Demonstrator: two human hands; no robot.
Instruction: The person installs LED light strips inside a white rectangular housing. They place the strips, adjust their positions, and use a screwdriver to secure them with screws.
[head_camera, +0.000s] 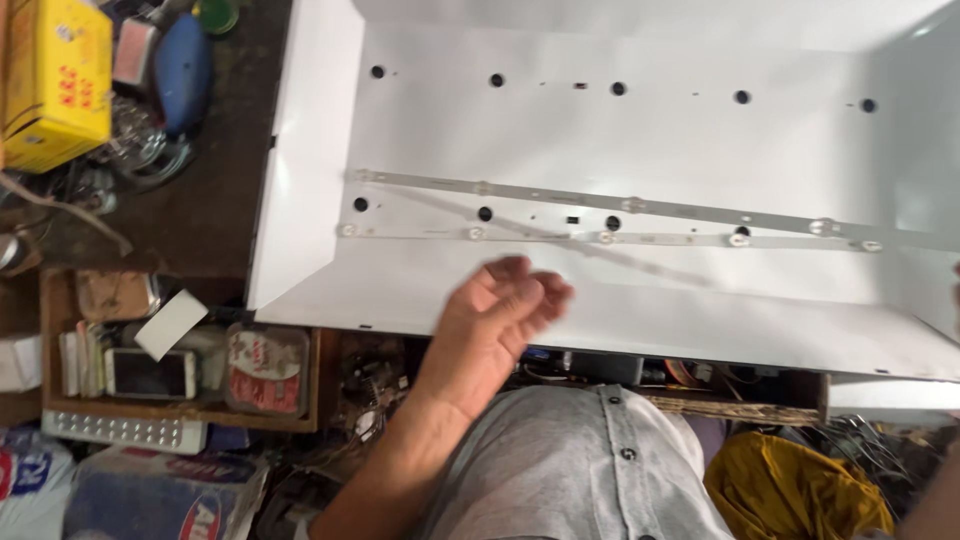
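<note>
Right hand (955, 285) cut off at the frame edge, grip impossible to tell. Left hand (497, 318) loosely curled, fingers apart, holding nothing, hovering over the white panel's (640, 140) near rim. Two light strips (640, 222) lying across that panel, far ends cropped. Yellow box (55, 80) top left; red-and-white packet (267, 370) beside a phone (150, 373) in a wooden tray (50, 300).

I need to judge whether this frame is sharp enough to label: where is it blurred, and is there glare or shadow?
Head view: the left hand is motion-blurred, fingers smeared; the white panel is bright, washed out toward the top right; the upper light strip casts a soft shadow; the clutter at left is dim but readable.
</note>
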